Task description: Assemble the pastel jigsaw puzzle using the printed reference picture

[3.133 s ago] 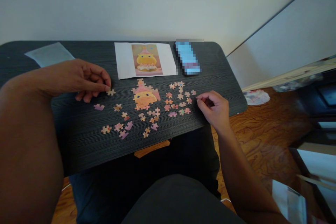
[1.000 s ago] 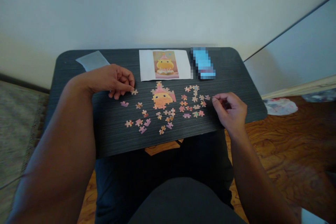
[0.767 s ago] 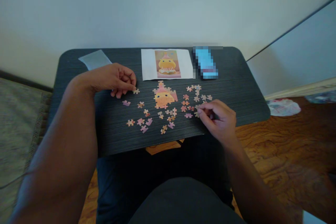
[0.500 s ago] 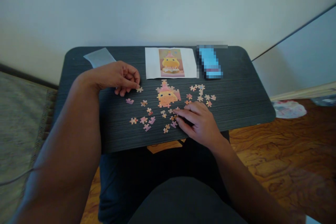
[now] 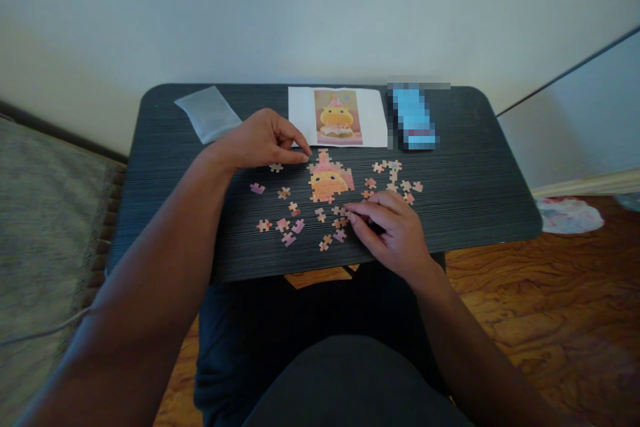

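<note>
A partly joined jigsaw puzzle (image 5: 327,187) with a yellow face and pink party hat lies mid-table. At its upper left edge is my left hand (image 5: 273,140), thumb and forefinger slightly apart, with no piece visible between them. A loose puzzle piece (image 5: 276,167) lies beneath that hand. Below the joined part, my right hand (image 5: 393,230) has thumb and forefinger closed around a small puzzle piece (image 5: 345,212), partly hidden by the fingertips. Other loose pieces lie close by, among them a purplish piece (image 5: 340,235) and a tan piece (image 5: 325,243).
A printed sheet (image 5: 301,117) with the same picture lies at the back, a blurred-out phone (image 5: 414,117) to its right. A translucent bag (image 5: 210,113) rests back left. Loose pieces lie left (image 5: 283,225) and right (image 5: 393,175) on the dark table (image 5: 465,167).
My left hand has moved right, from beside a loose piece to the joined puzzle's edge. My right thumb and forefinger have come closer together. The whole view has shifted slightly.
</note>
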Available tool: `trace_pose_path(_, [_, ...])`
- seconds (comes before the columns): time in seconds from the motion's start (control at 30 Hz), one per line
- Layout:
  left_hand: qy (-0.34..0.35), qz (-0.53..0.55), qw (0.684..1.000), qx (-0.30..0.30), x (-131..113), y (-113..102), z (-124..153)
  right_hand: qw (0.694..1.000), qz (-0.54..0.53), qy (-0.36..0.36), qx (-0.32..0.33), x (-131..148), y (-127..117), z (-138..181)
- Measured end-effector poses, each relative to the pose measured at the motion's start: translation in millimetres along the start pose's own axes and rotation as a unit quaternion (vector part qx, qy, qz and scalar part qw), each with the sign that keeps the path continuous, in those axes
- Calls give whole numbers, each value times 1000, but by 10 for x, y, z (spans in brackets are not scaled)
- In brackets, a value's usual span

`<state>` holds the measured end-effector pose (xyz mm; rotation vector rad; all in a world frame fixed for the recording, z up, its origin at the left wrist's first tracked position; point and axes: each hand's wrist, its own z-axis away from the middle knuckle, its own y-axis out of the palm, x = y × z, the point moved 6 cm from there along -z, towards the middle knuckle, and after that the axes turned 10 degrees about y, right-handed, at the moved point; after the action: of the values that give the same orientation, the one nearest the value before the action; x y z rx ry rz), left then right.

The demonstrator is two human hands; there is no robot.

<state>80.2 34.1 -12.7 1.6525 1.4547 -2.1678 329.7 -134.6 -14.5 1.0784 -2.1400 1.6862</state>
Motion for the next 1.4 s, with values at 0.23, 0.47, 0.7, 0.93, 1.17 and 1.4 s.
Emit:
trace_pose_path(0.23, [53,-2,998,-24,-87,164,-91,999,-25,-23,-14,-15,-123,-101])
trace_pose_path(0.47, [59,40,997,-42,-65,146,-90,997,-39,-61,27,81,34,-38])
trace_pose_path(0.7, [27,91,995,-22,-3,130,-83,992,-15,-90,84,112,91,7])
trace_pose_path(0.93, [6,115,993,10,15,156,-65,994,-9,-84,69,116,84,17])
trace_pose_path(1.17, [4,97,995,21,48,168,-80,994,-31,-75,70,93,75,11])
trace_pose_path(1.4, [12,82,996,19,27,159,-85,995,-27,-81,58,84,75,13])
